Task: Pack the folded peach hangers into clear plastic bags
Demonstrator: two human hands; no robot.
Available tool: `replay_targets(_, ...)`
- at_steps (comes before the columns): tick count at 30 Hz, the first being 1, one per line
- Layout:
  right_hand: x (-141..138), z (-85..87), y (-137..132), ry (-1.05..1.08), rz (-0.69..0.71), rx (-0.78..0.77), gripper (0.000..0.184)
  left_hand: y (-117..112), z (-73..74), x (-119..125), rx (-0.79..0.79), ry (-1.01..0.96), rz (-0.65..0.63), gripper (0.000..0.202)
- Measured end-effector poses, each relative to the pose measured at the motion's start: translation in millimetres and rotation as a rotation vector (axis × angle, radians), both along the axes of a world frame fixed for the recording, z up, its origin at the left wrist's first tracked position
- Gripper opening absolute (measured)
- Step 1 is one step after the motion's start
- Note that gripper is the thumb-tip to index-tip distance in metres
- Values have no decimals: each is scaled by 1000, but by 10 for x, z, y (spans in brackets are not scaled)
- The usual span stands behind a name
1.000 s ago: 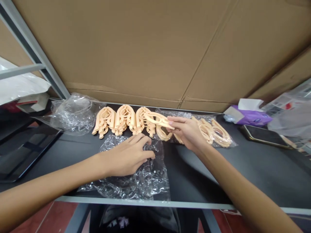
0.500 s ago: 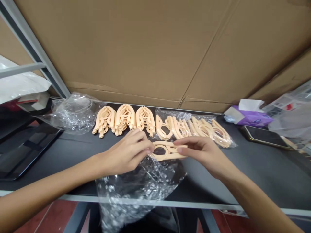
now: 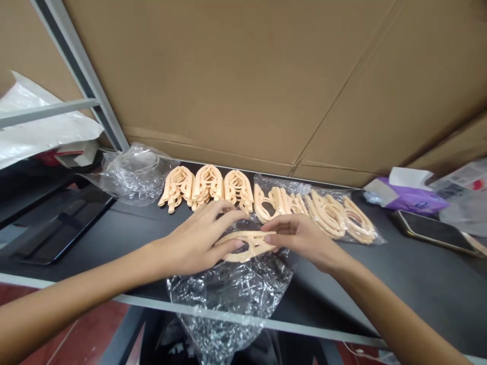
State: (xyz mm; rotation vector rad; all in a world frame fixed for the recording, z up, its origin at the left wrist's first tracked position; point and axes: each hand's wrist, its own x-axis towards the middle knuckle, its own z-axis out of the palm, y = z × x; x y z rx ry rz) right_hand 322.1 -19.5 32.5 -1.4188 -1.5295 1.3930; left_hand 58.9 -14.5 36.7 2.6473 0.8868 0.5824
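Observation:
My left hand (image 3: 201, 238) and my right hand (image 3: 300, 238) both grip one flat peach plastic piece (image 3: 247, 246) with an oval opening, held level just above the black table (image 3: 399, 284). The left fingers pinch its left end, the right fingers its right end. Under it lies a crinkled clear plastic bag (image 3: 228, 294) that droops over the table's front edge. Behind the hands, a row of the same peach pieces (image 3: 207, 185) stands in small stacks, and more of them (image 3: 331, 215) lie in a clear bag to the right.
A large cardboard sheet (image 3: 243, 81) walls off the back. A bundle of clear bags (image 3: 133, 172) lies at back left beside a grey metal post (image 3: 83, 76). A purple tissue pack (image 3: 411, 197) and a phone (image 3: 433, 230) lie at the right. A dark tray (image 3: 49, 228) sits at left.
My right hand brought one peach piece from the row down toward me. My left hand left the clear bag and took hold of the piece's left end. The bag now hangs over the edge.

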Motion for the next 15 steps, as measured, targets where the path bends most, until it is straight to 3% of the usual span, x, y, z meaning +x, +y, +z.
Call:
replay_targets(3,-1,-69,-65,-8,-79,16,21,-385,-80,-181,86,126,179,60)
replay_targets(6,33,-93,-170,-3,-109,-33,23,-619,-217,-359,199,229,191,73)
replay_targets(10,108,-6,-256,-28,-84,-58,21,-534,-355,-552,113,303,143,82)
replay_targets(15,80,85,-193,-64,-8,-64,34,-287,-304,-650,-159,333,24,86)
